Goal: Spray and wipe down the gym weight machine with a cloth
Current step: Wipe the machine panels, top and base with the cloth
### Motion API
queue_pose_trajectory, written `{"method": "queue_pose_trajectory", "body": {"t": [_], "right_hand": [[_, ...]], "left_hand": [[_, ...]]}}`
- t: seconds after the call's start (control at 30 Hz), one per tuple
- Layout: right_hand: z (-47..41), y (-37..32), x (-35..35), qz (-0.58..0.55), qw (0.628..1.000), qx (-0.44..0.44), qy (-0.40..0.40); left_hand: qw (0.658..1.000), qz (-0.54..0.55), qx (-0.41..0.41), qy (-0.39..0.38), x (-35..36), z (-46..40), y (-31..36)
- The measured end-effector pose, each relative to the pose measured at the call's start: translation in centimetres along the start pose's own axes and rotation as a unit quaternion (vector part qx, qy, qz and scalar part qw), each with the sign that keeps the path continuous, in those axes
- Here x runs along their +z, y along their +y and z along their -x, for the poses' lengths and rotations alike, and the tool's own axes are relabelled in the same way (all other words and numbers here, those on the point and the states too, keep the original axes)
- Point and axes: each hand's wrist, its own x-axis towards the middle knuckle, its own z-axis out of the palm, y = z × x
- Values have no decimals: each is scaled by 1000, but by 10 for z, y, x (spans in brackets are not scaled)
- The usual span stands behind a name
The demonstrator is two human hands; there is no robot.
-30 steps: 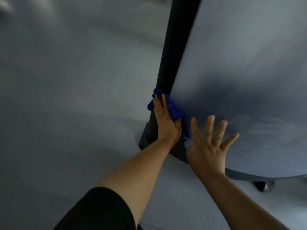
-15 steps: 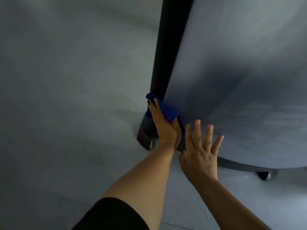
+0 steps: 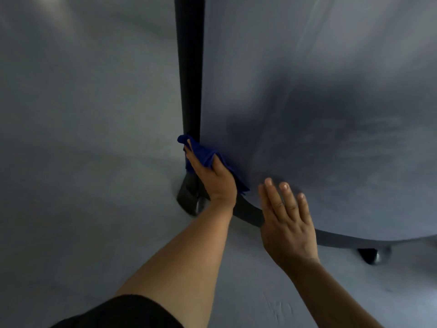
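My left hand [image 3: 214, 179] holds a dark blue cloth [image 3: 204, 153] against the bottom of the machine's black upright post [image 3: 190, 74]. Its fingers point up the post, and the cloth is tucked between thumb and fingers. A corner of the cloth hangs out to the right of the hand. My right hand [image 3: 287, 223] is flat, fingers straight and together. It lies over the black curved bottom rim [image 3: 248, 215] and the lower part of the grey side panel [image 3: 319, 102] of the machine. No spray bottle is in view.
The post ends in a black foot [image 3: 189, 200] on the grey floor [image 3: 82, 162]. A second black foot [image 3: 371, 255] stands under the panel at the right. My black sleeve [image 3: 123, 313] fills the bottom edge.
My left hand has slid the cloth down the post toward the foot. My right hand's spread fingers have closed together, and it has shifted down to the panel's bottom rim.
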Motion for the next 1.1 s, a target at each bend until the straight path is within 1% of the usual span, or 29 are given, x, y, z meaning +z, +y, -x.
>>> {"method": "queue_pose_trajectory", "body": {"t": [0.07, 0.17, 0.23, 0.3, 0.37, 0.5, 0.63, 0.73, 0.83, 0.87, 0.9, 0.93, 0.97, 1.0, 1.03, 1.1], "right_hand": [[15, 4, 1, -27, 999, 19, -22], [45, 9, -4, -66, 992, 56, -89], [64, 17, -7, -83, 986, 73, -123], [78, 28, -6, -99, 982, 79, -139], [89, 40, -5, -109, 981, 77, -140], [99, 58, -3, -127, 982, 79, -117], [104, 63, -2, -167, 978, 86, -93], [113, 69, -2, -228, 963, 132, -55], [129, 86, 6, -274, 941, 194, -34], [134, 92, 9, -303, 926, 223, -31], [138, 98, 11, -343, 902, 260, -30], [141, 103, 12, -394, 866, 305, -34], [144, 108, 11, -451, 817, 356, -44], [144, 113, 9, -510, 753, 411, -62], [143, 117, 7, -565, 676, 466, -80], [141, 122, 3, -653, 510, 549, -111]], "left_hand": [[1000, -11, -12, -16, -3, 6, 1], [998, -14, -50, -21, -6, 22, -2], [997, -20, -61, -30, -6, 38, -5], [996, -22, -86, -28, -2, 52, -10], [993, -1, -115, -5, 5, 65, -15], [984, 54, -165, 38, 26, 96, -26], [979, 14, -203, 7, 45, 147, -55], [974, -6, -228, -15, 64, 182, -61], [964, -5, -267, 10, 84, 196, -51], [956, -3, -291, 24, 88, 198, -46], [950, 5, -311, 39, 92, 198, -46], [945, 13, -324, 46, 94, 200, -46], [941, 25, -335, 44, 97, 205, -47], [937, 37, -346, 31, 98, 212, -45], [932, 57, -356, 19, 100, 219, -47], [917, 113, -382, -18, 105, 233, -48]]}}
